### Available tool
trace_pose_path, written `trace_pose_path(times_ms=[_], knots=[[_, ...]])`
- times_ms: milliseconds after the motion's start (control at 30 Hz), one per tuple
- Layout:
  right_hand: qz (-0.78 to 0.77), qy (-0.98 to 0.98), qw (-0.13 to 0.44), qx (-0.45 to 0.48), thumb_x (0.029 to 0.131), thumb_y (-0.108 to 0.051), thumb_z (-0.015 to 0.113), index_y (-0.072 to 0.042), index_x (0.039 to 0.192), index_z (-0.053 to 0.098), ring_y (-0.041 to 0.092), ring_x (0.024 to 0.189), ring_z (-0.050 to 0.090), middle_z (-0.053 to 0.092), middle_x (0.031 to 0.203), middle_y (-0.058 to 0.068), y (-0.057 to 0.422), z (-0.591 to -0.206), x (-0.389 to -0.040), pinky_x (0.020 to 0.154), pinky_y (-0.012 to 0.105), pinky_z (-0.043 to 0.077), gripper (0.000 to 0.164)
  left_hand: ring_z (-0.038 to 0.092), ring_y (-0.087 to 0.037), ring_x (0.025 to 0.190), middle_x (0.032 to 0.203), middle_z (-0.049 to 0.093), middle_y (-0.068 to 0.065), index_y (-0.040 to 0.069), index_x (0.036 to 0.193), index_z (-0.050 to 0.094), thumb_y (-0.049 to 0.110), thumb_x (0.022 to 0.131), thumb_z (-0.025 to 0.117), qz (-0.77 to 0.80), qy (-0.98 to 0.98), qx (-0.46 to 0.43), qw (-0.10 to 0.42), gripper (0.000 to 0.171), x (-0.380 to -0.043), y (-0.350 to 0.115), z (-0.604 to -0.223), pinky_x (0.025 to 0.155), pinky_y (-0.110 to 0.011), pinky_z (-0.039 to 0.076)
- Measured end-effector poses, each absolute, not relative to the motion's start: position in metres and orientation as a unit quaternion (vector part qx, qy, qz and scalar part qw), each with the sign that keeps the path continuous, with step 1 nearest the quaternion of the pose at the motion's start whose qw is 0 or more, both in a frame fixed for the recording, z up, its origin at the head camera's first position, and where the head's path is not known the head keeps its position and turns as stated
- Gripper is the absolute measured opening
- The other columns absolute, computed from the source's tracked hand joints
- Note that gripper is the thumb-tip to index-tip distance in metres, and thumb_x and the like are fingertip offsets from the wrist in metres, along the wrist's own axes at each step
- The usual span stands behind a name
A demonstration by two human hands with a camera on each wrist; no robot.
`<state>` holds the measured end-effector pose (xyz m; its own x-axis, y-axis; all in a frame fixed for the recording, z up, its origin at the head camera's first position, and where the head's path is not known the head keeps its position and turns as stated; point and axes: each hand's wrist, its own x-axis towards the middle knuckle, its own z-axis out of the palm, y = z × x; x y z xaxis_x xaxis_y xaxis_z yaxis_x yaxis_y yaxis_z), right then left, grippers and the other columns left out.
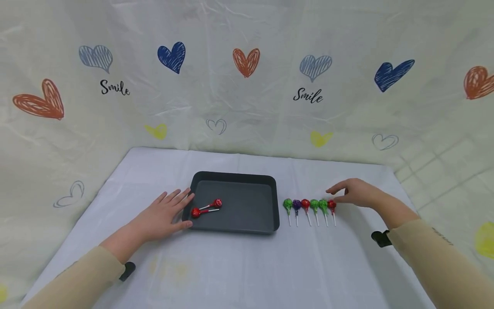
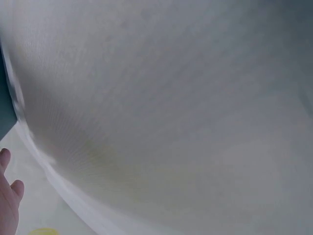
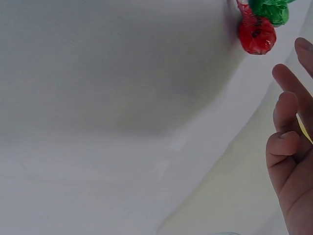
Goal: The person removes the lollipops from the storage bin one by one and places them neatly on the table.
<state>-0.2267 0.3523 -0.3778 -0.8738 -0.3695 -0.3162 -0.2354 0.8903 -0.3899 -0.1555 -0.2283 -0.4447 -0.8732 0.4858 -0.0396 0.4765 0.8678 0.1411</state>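
Observation:
A dark grey tray (image 1: 239,225) lies on the white table, with two red-wrapped lollipops (image 1: 218,203) at its left side. My left hand (image 1: 162,214), palm down with fingers spread, is at the tray's left rim. In the left wrist view only part of the left hand (image 2: 9,200) shows at the lower left. Right of the tray, several green, purple and red lollipops stand in a row, sticks toward me. My right hand (image 1: 356,193) hovers by the red lollipop (image 1: 332,204) at the row's right end. In the right wrist view, a gap separates its fingers from the red lollipop (image 3: 257,35).
A white cloth (image 1: 231,270) covers the table. Behind it hangs a pale curtain (image 1: 247,103) printed with hearts and the word Smile. A green lollipop (image 1: 287,204) at the row's left end lies close to the tray's right wall.

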Motion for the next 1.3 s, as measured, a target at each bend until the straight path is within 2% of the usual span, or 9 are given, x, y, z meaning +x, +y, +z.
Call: trace_pose_path(times_ms=[167, 467, 733, 967, 1133, 1300], knots=[[-0.181, 0.952, 0.181, -0.167, 0.093, -0.022, 0.071, -0.012, 0.125, 0.070, 0.021, 0.089, 0.053, 0.068, 0.122, 0.012, 0.341, -0.369, -0.229, 0.071, 0.033, 0.051, 0.034, 0.019, -0.035, 0.149, 0.164, 0.021, -0.006, 0.019, 0.159, 0.026, 0.068, 0.090, 0.055, 0.062, 0.967, 0.243, 0.047, 0.090, -0.155, -0.227, -0.440, 0.118, -0.061, 0.014], [-0.184, 0.945, 0.189, -0.196, 0.093, -0.024, 0.071, -0.013, 0.125, 0.071, 0.022, 0.100, 0.060, 0.067, 0.124, 0.012, 0.300, -0.356, -0.235, 0.080, 0.035, 0.055, 0.034, 0.020, -0.037, 0.148, 0.164, 0.022, -0.008, 0.018, 0.158, 0.027, 0.067, 0.090, 0.056, 0.063, 0.966, 0.248, 0.047, 0.089, -0.155, -0.226, -0.438, 0.117, -0.062, 0.014], [-0.174, 0.935, 0.188, -0.246, 0.091, -0.025, 0.074, -0.021, 0.120, 0.074, 0.019, 0.088, 0.059, 0.071, 0.115, 0.005, 0.253, -0.349, -0.246, 0.072, 0.032, 0.053, 0.030, 0.017, -0.036, 0.149, 0.165, 0.019, -0.006, 0.019, 0.159, 0.024, 0.065, 0.090, 0.058, 0.059, 0.967, 0.240, 0.060, 0.089, -0.155, -0.226, -0.439, 0.118, -0.061, 0.012], [-0.167, 0.921, 0.196, -0.294, 0.090, -0.026, 0.075, -0.019, 0.120, 0.074, 0.017, 0.083, 0.059, 0.071, 0.109, -0.001, 0.208, -0.353, -0.255, 0.068, 0.031, 0.052, 0.031, 0.017, -0.036, 0.150, 0.165, 0.019, -0.006, 0.019, 0.159, 0.024, 0.066, 0.090, 0.056, 0.057, 0.968, 0.236, 0.065, 0.089, -0.154, -0.225, -0.436, 0.118, -0.061, 0.012], [-0.153, 0.908, 0.203, -0.332, 0.089, -0.027, 0.076, -0.018, 0.119, 0.074, 0.010, 0.089, 0.061, 0.071, 0.106, -0.007, 0.172, -0.361, -0.260, 0.077, 0.030, 0.054, 0.032, 0.018, -0.036, 0.149, 0.165, 0.019, -0.007, 0.018, 0.159, 0.024, 0.065, 0.090, 0.057, 0.059, 0.968, 0.236, 0.068, 0.089, -0.154, -0.224, -0.434, 0.118, -0.061, 0.012], [-0.120, 0.896, 0.204, -0.375, 0.088, -0.027, 0.077, -0.014, 0.121, 0.073, 0.009, 0.096, 0.062, 0.071, 0.108, -0.005, 0.137, -0.365, -0.260, 0.086, 0.031, 0.053, 0.035, 0.018, -0.036, 0.149, 0.165, 0.019, -0.007, 0.018, 0.159, 0.025, 0.066, 0.090, 0.056, 0.059, 0.968, 0.235, 0.069, 0.090, -0.153, -0.224, -0.434, 0.117, -0.062, 0.013]])
